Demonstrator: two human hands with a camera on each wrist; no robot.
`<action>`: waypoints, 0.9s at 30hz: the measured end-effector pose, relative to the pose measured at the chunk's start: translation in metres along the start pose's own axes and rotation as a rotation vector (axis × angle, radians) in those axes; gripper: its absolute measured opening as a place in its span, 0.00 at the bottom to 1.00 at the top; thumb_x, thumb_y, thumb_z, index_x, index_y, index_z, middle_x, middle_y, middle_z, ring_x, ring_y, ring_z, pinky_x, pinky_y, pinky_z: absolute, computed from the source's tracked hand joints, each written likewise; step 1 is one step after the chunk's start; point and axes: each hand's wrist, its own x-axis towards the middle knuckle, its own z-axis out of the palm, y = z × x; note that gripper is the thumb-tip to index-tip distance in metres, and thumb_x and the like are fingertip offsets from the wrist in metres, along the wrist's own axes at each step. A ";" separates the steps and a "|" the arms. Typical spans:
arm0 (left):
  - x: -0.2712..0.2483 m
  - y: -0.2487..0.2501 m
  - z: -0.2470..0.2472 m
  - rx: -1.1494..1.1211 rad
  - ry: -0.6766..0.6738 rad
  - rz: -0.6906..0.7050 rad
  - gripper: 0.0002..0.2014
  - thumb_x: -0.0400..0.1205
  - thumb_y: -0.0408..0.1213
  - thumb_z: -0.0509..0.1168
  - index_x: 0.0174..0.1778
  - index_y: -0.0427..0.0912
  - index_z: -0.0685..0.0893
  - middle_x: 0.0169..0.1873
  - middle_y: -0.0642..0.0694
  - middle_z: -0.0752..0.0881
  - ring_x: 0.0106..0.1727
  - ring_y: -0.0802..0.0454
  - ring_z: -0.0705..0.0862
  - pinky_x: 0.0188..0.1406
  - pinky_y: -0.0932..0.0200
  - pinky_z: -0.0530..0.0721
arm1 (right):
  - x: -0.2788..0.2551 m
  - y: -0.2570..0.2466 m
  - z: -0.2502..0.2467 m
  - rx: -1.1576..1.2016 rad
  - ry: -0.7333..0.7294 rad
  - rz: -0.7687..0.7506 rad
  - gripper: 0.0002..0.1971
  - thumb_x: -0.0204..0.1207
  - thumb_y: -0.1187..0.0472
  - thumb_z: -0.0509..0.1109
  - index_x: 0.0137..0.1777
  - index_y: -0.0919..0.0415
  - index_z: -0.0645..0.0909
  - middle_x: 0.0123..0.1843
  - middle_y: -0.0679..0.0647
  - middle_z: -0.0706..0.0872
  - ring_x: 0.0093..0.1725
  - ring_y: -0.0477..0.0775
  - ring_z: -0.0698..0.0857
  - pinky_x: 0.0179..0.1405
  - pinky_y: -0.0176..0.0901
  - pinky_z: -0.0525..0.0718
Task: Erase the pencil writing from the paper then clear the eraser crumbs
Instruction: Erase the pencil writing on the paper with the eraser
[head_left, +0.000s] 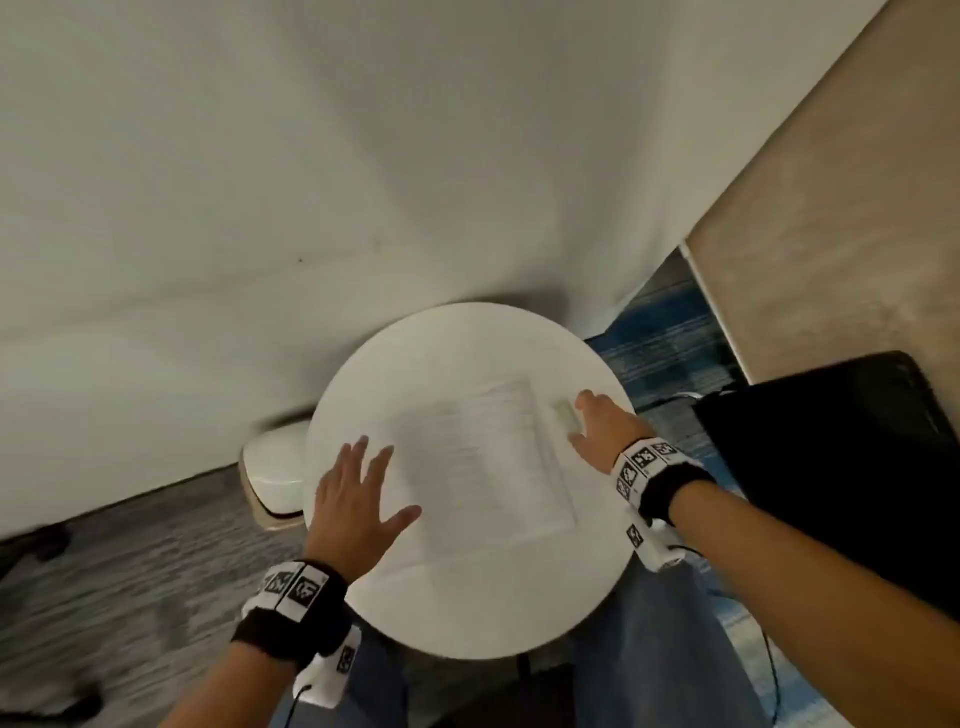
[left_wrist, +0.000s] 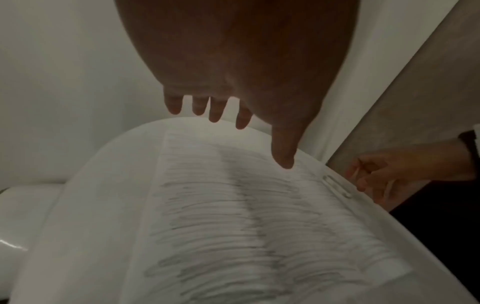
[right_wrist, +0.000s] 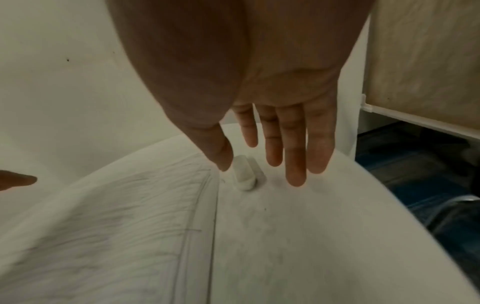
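Observation:
A white sheet of paper (head_left: 488, 457) covered in grey pencil scribble (left_wrist: 233, 216) lies on a round white table (head_left: 467, 613). A small white eraser (head_left: 566, 418) rests on the table just right of the paper, also seen as the eraser (right_wrist: 244, 174) in the right wrist view. My right hand (head_left: 597, 426) hovers over it, fingers (right_wrist: 296, 156) straight and spread, thumb beside the eraser, nothing held. My left hand (head_left: 358, 499) hangs open above the paper's left edge, fingers (left_wrist: 215, 109) spread, holding nothing.
The table stands against a white wall (head_left: 311, 156). A white rounded object (head_left: 275, 467) sits on the floor at the left. A black object (head_left: 841, 467) lies to the right, over a blue patterned rug (head_left: 670, 343). My denim-clad legs (head_left: 670, 649) are under the table.

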 end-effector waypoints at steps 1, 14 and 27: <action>0.003 -0.006 0.004 0.018 -0.014 -0.005 0.48 0.78 0.68 0.67 0.90 0.52 0.55 0.90 0.42 0.47 0.90 0.40 0.43 0.86 0.35 0.52 | 0.009 -0.004 0.001 -0.012 0.023 -0.003 0.23 0.81 0.48 0.63 0.71 0.59 0.65 0.66 0.61 0.76 0.59 0.66 0.83 0.55 0.55 0.82; 0.014 -0.043 0.044 0.199 -0.124 0.122 0.66 0.70 0.71 0.72 0.84 0.59 0.25 0.86 0.48 0.26 0.88 0.42 0.32 0.87 0.37 0.42 | 0.050 -0.001 0.010 -0.190 0.151 -0.108 0.13 0.77 0.50 0.66 0.51 0.57 0.69 0.49 0.55 0.83 0.40 0.55 0.78 0.33 0.42 0.72; 0.006 -0.047 0.044 0.321 -0.077 0.062 0.62 0.71 0.77 0.65 0.90 0.47 0.42 0.89 0.43 0.36 0.90 0.42 0.38 0.88 0.38 0.40 | -0.009 -0.067 0.040 0.094 0.284 -0.305 0.13 0.82 0.52 0.58 0.60 0.59 0.66 0.51 0.56 0.84 0.44 0.63 0.82 0.40 0.51 0.79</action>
